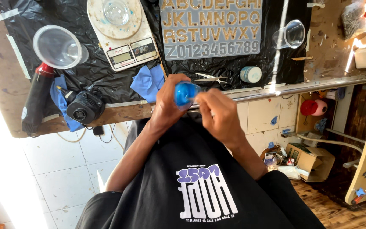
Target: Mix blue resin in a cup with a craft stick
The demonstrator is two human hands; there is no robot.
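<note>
Holding a small clear cup (186, 94) filled with bright blue liquid, a person stands at the near edge of a workbench (119, 111) covered in black plastic sheet. The left hand (167, 101) wraps its fingers around the cup's side, thumb on the near wall, closed firmly on it. The right hand (219, 114) sits just beside the cup, fingers curled narrow and pinched together near the rim; whether it grips a stirring stick or only touches the cup cannot be told.

The cup looks like thin, light plastic, likely to flex if squeezed, and smooth enough to slip when wet. With liquid near the brim it probably wants holding upright, by the side wall below the rim, with gentle pressure.

Beyond the cup, toward the back of the bench, lies a grey letter-and-number mould (211, 28). Left of the mould sits a kitchen scale (121, 34) with a small clear dish on its plate. Further left of the scale a large clear cup (58, 46) lies tilted above a red and black heat gun (37, 99). Blue gloves (148, 82) lie just left of the held cup. Scissors (211, 78) and a small tub (250, 74) rest just right of it, and another clear cup (291, 34) lies on its side right of the mould.
</note>
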